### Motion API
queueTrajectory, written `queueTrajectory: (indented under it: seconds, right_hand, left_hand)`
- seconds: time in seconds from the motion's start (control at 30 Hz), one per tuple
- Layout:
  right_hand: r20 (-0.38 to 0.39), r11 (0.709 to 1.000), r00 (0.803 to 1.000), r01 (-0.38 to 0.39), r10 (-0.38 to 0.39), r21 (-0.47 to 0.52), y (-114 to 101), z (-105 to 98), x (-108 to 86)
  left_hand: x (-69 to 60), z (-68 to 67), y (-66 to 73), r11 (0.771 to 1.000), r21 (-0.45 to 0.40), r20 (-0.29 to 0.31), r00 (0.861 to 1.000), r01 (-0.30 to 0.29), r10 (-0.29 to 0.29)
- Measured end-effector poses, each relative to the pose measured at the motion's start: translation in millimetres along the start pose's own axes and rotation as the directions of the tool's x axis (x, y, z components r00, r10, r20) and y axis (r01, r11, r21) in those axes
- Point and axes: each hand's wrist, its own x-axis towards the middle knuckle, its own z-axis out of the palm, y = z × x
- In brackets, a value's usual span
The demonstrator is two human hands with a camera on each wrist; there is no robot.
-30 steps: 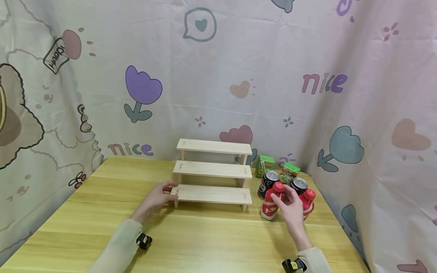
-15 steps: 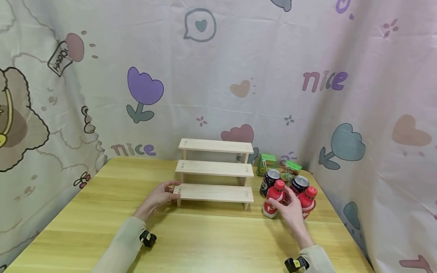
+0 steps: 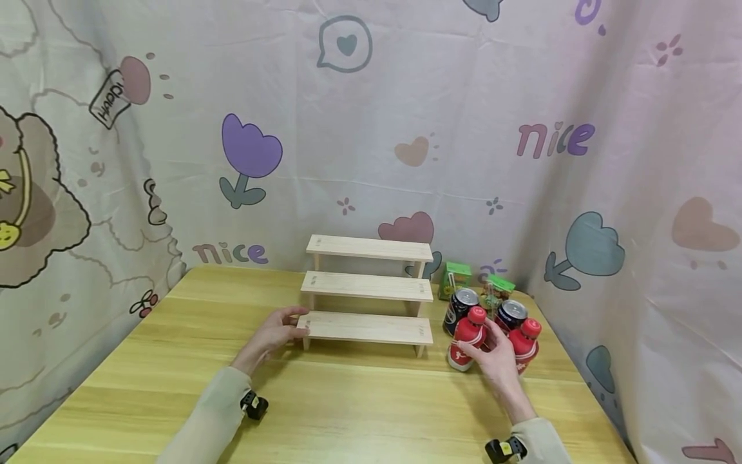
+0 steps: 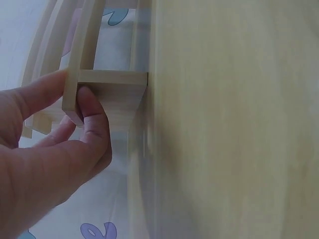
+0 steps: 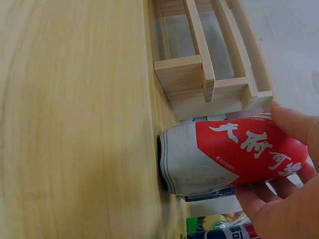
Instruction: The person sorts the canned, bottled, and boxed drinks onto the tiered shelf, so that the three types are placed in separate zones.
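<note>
While the right hand (image 3: pixel 496 355) grips a red bottle (image 5: pixel 182 157), its label (image 5: pixel 244 148) shows 天府可.

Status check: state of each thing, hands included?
Wooden shelf: upright
Left red bottle: capped, held
Right red bottle: capped, upright
Left can: upright, seal unclear
Right can: upright, seal unclear
Left green carton: upright
Right green carton: upright
Left hand: gripping wooden shelf
Right hand: gripping left red bottle

Behind the bench (image 3: pixel 348 406) and along its sides, we see a patterned curtain (image 3: pixel 359 129); toward the bench's far right corner, we find two green cartons (image 3: pixel 455 278) and two dark cans (image 3: pixel 455 314).
</note>
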Motion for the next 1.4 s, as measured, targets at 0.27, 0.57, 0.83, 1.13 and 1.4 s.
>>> queueTrajectory:
  seconds: [0.27, 0.57, 0.83, 1.13, 1.4]
  right_hand:
    - [-0.029, 0.999, 0.999, -0.038, 0.037, -0.038, 0.9, -1.2, 2.6]
    - [-0.082, 0.997, 0.994, -0.079, 0.077, -0.024, -4.7, -2.0, -2.1]
    - [-0.150, 0.999, 0.988, 0.031, -0.029, 0.012, -18.1, 7.6, -2.6]
    - [-0.148, 0.980, 0.971, 0.197, -0.190, 0.037, -36.7, 24.1, -0.9]
    - [-0.076, 0.954, 0.959, 0.279, -0.272, 0.108, -55.4, 45.0, 6.6]
  left_hand:
    - [0.5, -1.3, -0.9, 1.000, -0.010, 0.002, 1.000, 0.000, 0.000]
    - [-0.4, -1.2, 0.8, 1.000, 0.025, 0.023, 1.000, -0.008, 0.007]
    - [-1.0, -3.0, -1.0, 1.000, 0.015, 0.016, 1.000, -0.006, 0.006]
    - [-4.4, -3.1, 2.4, 1.000, 0.002, 0.010, 1.000, 0.008, -0.008]
    - [-2.0, -3.1, 0.8, 1.000, -0.021, 0.020, 1.000, -0.007, 0.007]
